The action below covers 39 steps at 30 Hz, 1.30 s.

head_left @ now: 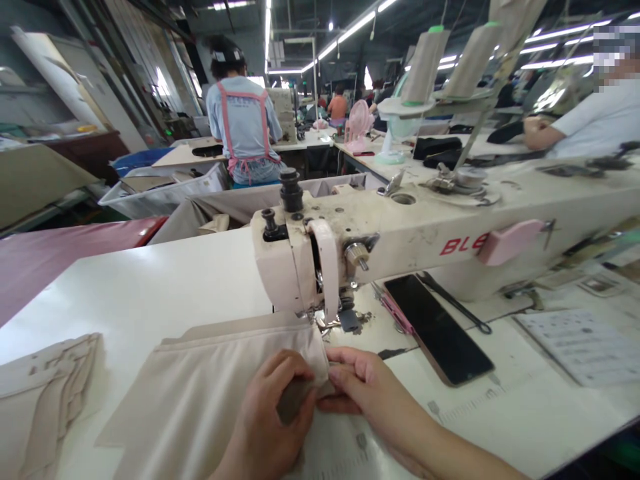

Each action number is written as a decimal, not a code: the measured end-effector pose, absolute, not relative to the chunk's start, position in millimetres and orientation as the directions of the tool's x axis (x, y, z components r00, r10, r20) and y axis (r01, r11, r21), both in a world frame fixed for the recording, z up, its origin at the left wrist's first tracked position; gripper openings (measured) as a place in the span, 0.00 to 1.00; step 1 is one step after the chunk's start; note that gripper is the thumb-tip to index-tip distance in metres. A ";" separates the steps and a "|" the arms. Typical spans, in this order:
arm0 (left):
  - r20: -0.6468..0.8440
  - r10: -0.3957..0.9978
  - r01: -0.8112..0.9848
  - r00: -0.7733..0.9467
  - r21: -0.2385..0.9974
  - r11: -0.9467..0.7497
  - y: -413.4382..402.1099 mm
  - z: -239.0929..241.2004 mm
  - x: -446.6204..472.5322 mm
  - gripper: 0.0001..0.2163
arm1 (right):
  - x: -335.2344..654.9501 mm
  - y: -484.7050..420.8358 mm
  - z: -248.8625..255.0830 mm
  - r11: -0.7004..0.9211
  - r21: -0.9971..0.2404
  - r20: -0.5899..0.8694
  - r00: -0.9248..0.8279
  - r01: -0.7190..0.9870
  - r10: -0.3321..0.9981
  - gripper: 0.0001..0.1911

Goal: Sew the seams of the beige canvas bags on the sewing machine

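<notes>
A beige fabric piece [200,393] lies on the white table [150,287] in front of the pale pink sewing machine [380,233]. My left hand [273,413] is closed, its fingers pinching the folded right edge of the fabric just before the needle area [333,320]. From the right, my right hand [367,390] pinches the same fabric edge, touching the left hand's fingertips. The fabric's corner sits under the presser foot region.
A black phone [437,330] and a pink tool lie right of the needle. A stack of beige pieces [45,393] sits at the left. A printed sheet [583,343] lies at right. Other people sit at machines behind; thread cones [425,63] stand above.
</notes>
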<state>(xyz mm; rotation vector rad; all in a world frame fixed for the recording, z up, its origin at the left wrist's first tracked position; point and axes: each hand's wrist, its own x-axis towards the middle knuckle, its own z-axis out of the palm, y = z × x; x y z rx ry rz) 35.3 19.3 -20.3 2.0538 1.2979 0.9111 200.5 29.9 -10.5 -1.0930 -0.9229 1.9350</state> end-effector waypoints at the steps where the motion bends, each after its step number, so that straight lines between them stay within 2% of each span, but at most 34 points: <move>1: 0.281 0.908 0.572 0.310 0.708 -0.414 17.2 -19.0 36.6 0.05 | 200.5 29.5 -11.5 -0.489 -0.840 -0.386 -0.377 -0.233 0.842 0.20; 4: 0.363 0.906 0.665 0.219 0.624 -0.411 13.4 -12.7 39.2 0.06 | 199.8 27.9 -17.2 -0.494 -0.843 -0.406 -0.350 -0.213 0.844 0.17; 6: 0.466 0.860 0.736 0.210 0.503 -0.452 13.4 -8.5 39.4 0.04 | 199.0 26.1 -20.4 -0.493 -0.847 -0.417 -0.324 -0.201 0.849 0.14; 8: 0.566 0.750 0.738 0.342 0.332 -0.588 14.5 -7.8 39.2 0.06 | 198.3 23.4 -21.1 -0.504 -0.840 -0.433 -0.314 -0.198 0.845 0.14; 10: 0.604 0.638 0.664 0.478 0.227 -0.712 15.4 -12.0 39.2 0.08 | 197.6 19.7 -19.6 -0.528 -0.824 -0.450 -0.326 -0.207 0.831 0.15; 15: 0.649 0.585 0.599 0.486 0.240 -0.764 15.1 -27.3 38.5 0.10 | 196.4 13.1 -14.5 -0.541 -0.793 -0.435 -0.361 -0.281 0.825 0.16; 19: 0.630 0.578 0.592 0.519 0.223 -0.775 14.5 -27.6 36.0 0.09 | 196.4 13.0 -12.6 -0.514 -0.796 -0.394 -0.371 -0.319 0.841 0.16; 30: 0.612 0.556 0.574 0.562 0.195 -0.795 15.4 -22.4 38.1 0.11 | 201.3 14.1 -14.2 -0.497 -0.814 -0.360 -0.411 -0.300 0.838 0.09; 34: 0.595 0.576 0.580 0.560 0.214 -0.786 15.0 -20.4 39.7 0.09 | 201.7 15.7 -2.6 -0.570 -0.728 -0.384 -0.462 -0.381 0.799 0.06; 37: 0.581 0.600 0.602 0.549 0.222 -0.767 15.0 -23.4 39.7 0.08 | 201.2 16.3 8.4 -0.603 -0.648 -0.378 -0.492 -0.464 0.784 0.12; 39: 0.599 0.610 0.605 0.518 0.247 -0.757 15.0 -26.6 38.7 0.09 | 200.7 16.5 11.9 -0.592 -0.647 -0.350 -0.503 -0.481 0.790 0.17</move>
